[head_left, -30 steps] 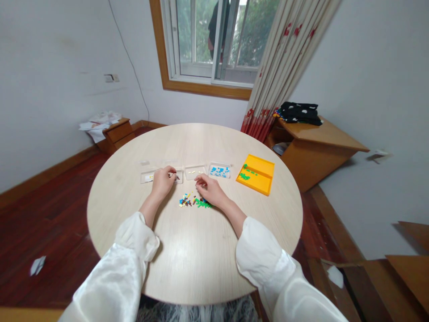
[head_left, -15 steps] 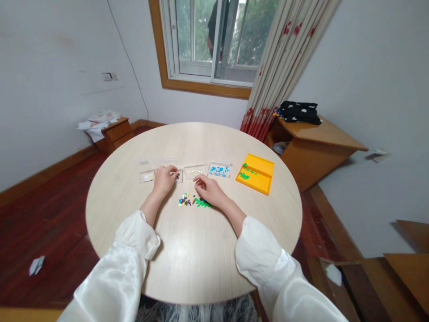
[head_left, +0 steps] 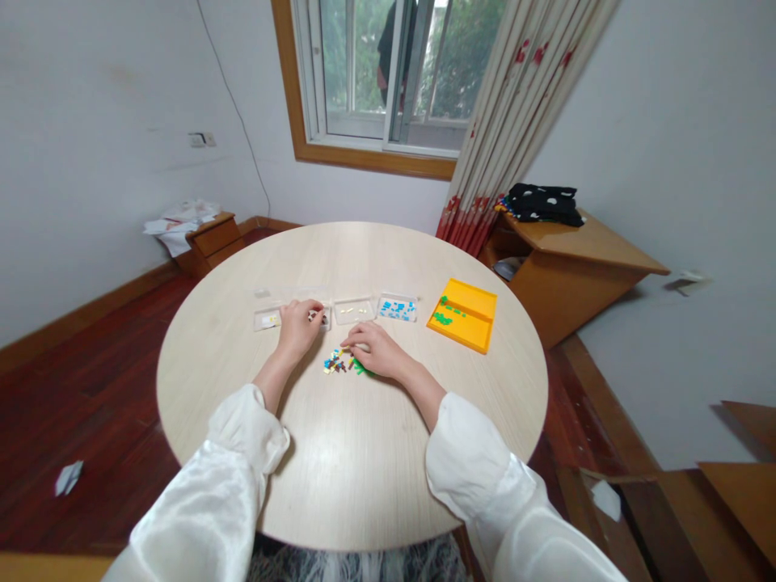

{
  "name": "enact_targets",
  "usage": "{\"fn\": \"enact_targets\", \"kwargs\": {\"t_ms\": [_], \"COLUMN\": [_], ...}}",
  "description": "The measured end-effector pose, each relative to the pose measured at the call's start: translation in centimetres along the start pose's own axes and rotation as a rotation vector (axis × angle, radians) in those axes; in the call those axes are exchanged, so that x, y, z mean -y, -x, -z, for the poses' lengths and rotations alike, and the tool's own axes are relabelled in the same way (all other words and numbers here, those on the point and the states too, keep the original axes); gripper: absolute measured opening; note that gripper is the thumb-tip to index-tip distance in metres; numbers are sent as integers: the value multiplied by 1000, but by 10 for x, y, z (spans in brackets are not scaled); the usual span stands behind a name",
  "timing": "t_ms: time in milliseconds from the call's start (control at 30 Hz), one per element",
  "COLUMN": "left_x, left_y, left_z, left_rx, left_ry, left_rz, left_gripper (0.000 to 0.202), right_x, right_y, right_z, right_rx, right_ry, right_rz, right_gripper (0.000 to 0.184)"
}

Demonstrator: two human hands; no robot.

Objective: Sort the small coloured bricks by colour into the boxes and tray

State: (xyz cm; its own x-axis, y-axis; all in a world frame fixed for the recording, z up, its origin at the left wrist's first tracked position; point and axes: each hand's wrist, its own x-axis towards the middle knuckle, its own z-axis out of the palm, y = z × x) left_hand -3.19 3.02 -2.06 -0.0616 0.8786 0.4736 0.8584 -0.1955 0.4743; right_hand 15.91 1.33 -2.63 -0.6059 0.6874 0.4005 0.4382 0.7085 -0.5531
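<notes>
A small heap of mixed coloured bricks (head_left: 339, 363) lies on the round wooden table (head_left: 339, 477). My right hand (head_left: 377, 348) rests over the heap's right side, fingers curled down onto the pieces; whether it holds one is hidden. My left hand (head_left: 298, 323) is curled at a clear tray (head_left: 267, 319) holding a yellow piece, its fingertips pinched over dark pieces by the tray's right end. Two more clear trays stand to the right, one with pale pieces (head_left: 354, 309), one with blue pieces (head_left: 398, 308).
A yellow tray (head_left: 464, 316) with green bricks sits at the table's right. Behind stand a low wooden cabinet (head_left: 575, 271) with dark cloth, a curtain (head_left: 503, 121), a window and a small bedside unit (head_left: 209, 238). A person stands outside the window.
My right hand has slid left and down onto the brick heap, covering the green pieces. My left hand stayed at the clear tray, with its fingers shifted slightly.
</notes>
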Motion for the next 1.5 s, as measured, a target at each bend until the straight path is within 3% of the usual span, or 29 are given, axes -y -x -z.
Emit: {"fn": "enact_targets", "kwargs": {"t_ms": [267,533,1000,1167,1300,1500], "left_x": [-6,-8,-10,-10,-13,-23], "left_y": [0,3,4,5,6,11], "left_z": [2,-2,-2,-2,-2,0], "left_rx": [-18,54,68,64,84,216], "left_ry": [31,76,87,106,164,311], "left_rz": [9,-49,-54,-59,-82,-186], "left_gripper": [18,26,25,24,20,17], "right_x": [5,6,-4,-2,-3,-5], "right_y": [4,0,-1,1,0,-2], "right_z": [2,8,10,10,9,9], "right_rx": [99,104,100,118,21,-151], "right_ry": [134,162,217,227,175,37], "right_rz": [37,-97,-228,-208,-195,-157], "right_gripper": [24,9,10,11,10,13]}}
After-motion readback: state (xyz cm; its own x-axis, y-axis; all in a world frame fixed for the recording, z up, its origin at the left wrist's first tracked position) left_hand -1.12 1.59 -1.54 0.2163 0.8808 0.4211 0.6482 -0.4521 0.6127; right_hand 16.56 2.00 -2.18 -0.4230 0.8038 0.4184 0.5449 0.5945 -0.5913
